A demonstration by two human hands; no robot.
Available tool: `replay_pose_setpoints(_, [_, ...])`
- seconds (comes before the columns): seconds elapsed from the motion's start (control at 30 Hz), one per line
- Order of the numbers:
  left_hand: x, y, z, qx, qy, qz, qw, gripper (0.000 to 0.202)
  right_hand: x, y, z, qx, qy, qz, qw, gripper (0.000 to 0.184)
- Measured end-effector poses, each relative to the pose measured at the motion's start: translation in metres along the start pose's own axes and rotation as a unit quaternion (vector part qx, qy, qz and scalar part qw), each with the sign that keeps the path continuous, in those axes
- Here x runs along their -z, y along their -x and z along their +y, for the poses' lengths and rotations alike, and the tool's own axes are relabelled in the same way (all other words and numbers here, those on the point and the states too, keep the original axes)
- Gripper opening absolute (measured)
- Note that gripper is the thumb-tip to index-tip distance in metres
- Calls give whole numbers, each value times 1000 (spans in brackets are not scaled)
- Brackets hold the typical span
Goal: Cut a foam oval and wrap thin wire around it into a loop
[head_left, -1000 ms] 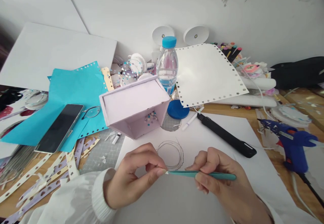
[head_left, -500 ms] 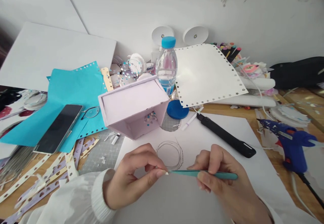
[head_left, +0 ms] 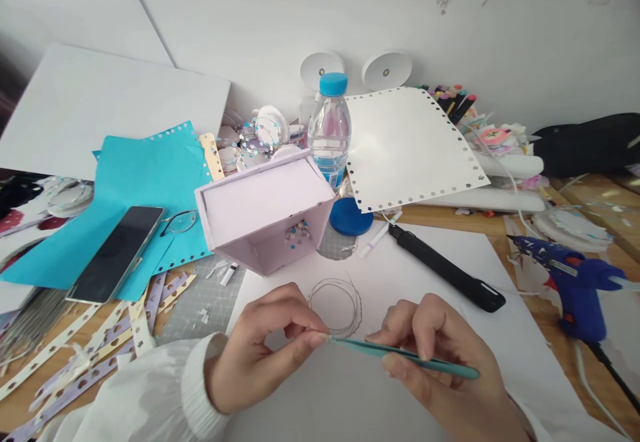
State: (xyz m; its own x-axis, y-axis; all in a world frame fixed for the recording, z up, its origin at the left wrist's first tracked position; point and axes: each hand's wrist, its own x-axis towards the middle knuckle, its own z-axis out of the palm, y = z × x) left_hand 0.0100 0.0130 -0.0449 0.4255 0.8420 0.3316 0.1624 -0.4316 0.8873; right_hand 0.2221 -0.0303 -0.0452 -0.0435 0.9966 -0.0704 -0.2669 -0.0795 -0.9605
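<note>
My right hand (head_left: 440, 369) is closed around a pair of teal tweezers (head_left: 417, 357), which slope down to the right. Their tips meet the thumb and forefinger of my left hand (head_left: 273, 345). Those fingers are pinched together, and whatever small thing lies between them is too hidden to name. Just beyond the fingertips, a coil of thin silver wire (head_left: 359, 309) rests on a white sheet (head_left: 350, 395). Behind it a pale lilac box (head_left: 265, 205) lies with its open side facing me, and small blue and white confetti pieces (head_left: 297, 234) are inside.
A water bottle (head_left: 330, 132) and a blue lid (head_left: 351, 217) stand behind the box. To the right are a black cutter-like tool (head_left: 445, 265) and a blue glue gun (head_left: 575, 282). A phone (head_left: 117, 252) and glasses (head_left: 179, 222) lie on turquoise paper (head_left: 145, 175) at left, near punched paper strips (head_left: 100, 355).
The tweezers have tilted, their back end dropping lower and to the right. My right hand has shifted slightly down. A white speck at my left fingertips no longer shows. My left hand stays put.
</note>
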Motion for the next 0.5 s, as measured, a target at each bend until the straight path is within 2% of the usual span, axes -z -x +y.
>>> replay_pose_setpoints(0.2, [0,1,2,-6,3,2,1000,11,3,-4,-2,-30,-43,-3,999,41])
replay_pose_setpoints(0.3, [0,2,1,-4,0,4,1000,14,8,-8,0,-25,-47,-11,999,41])
replay_pose_setpoints(0.4, [2,3,2,9,3,10,1000,19,13,-9,0,27,-19,-6,999,36])
replay_pose_setpoints(0.5, [6,1,8,33,17,-31,999,34,16,-1,-2,114,43,55,991,31])
